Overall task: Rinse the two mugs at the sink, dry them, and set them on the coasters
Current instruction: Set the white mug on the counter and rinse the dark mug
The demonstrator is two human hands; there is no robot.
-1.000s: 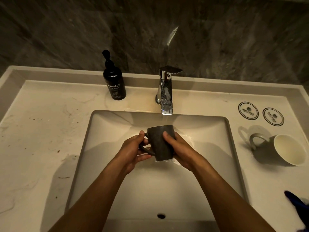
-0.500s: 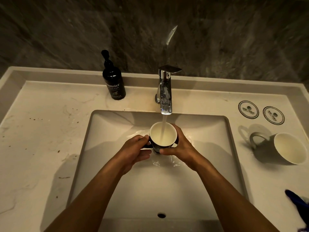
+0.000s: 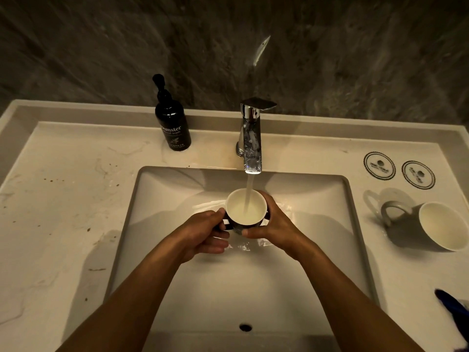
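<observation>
Both hands are forming the grip on one mug [image 3: 245,209]: the left hand [image 3: 203,231] is closing its fingers around the dark handle, and the right hand [image 3: 272,221] is wrapping the opposite wall, thumb lying low across the front. Holding it this way is keeping the mug upright with its pale inside facing the stream, so water is falling straight in.

Going from the biggest thing down: the bench [image 3: 63,199] is carrying everything, pale stone with brown specks on its left part. The sink [image 3: 253,288] is sitting in its middle, and the mug is being held over the basin, probably so any overflow is draining there. The tap [image 3: 251,138] is running, its spout directly above the mug's mouth. A hand-wash bottle [image 3: 172,123] is standing at the back left, well clear of the water.

On the right, the second mug [image 3: 431,224] is lying on its side, seemingly waiting its turn. Behind it the two coasters [image 3: 398,171] are sitting side by side, bare, kept apart from the splashing. A blue cloth [image 3: 454,308] is peeking in at the right edge, likely for drying.
</observation>
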